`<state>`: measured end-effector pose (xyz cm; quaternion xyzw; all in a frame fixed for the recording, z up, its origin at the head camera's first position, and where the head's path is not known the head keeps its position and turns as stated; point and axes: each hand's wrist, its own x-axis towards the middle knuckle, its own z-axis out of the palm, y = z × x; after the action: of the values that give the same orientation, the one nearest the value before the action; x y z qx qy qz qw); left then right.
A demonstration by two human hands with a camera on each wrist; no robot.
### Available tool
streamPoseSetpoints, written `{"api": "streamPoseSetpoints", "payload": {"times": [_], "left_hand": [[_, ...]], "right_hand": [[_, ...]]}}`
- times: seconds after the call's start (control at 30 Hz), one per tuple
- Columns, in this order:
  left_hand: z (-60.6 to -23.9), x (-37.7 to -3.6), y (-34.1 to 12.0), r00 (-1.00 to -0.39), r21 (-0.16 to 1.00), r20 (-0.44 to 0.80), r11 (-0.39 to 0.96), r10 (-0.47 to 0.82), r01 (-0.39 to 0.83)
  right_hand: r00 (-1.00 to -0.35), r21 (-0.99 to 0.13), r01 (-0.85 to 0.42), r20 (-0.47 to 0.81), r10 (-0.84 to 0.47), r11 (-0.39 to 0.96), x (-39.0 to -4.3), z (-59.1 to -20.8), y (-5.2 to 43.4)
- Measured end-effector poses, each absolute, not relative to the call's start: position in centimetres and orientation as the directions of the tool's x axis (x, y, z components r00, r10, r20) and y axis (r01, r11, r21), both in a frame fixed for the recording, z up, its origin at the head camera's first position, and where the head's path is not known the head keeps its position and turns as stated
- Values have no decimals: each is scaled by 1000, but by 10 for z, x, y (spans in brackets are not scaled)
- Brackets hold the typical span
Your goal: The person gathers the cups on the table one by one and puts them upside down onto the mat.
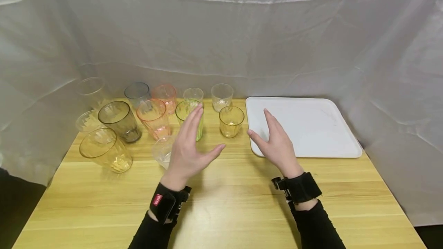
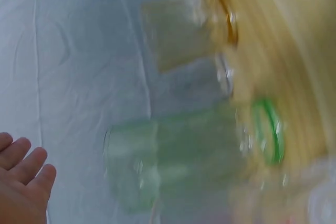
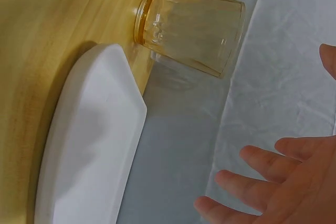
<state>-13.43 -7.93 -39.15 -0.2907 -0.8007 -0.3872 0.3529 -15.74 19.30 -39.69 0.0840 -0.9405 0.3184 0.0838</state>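
Both hands raised mid-frame, fingers straight, apart, gripping nothing: left hand nearest green cup, right hand between yellow cup and white tray; judged pre-grasp stage, next requiring closure round a cup.

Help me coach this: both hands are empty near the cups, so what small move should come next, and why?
Probably ease the left hand forward to grip the green cup right behind its fingers; the right hand hovers open beside the small yellow cup and the white tray.
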Motion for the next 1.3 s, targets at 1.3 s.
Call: {"api": "streamPoseSetpoints", "payload": {"times": [1.3], "left_hand": [[-443,-210,-7,-998,884,37,467,-56,6]], "right_hand": [[-982,-600,-174,166,-91,781,-138,-406,198]]}}
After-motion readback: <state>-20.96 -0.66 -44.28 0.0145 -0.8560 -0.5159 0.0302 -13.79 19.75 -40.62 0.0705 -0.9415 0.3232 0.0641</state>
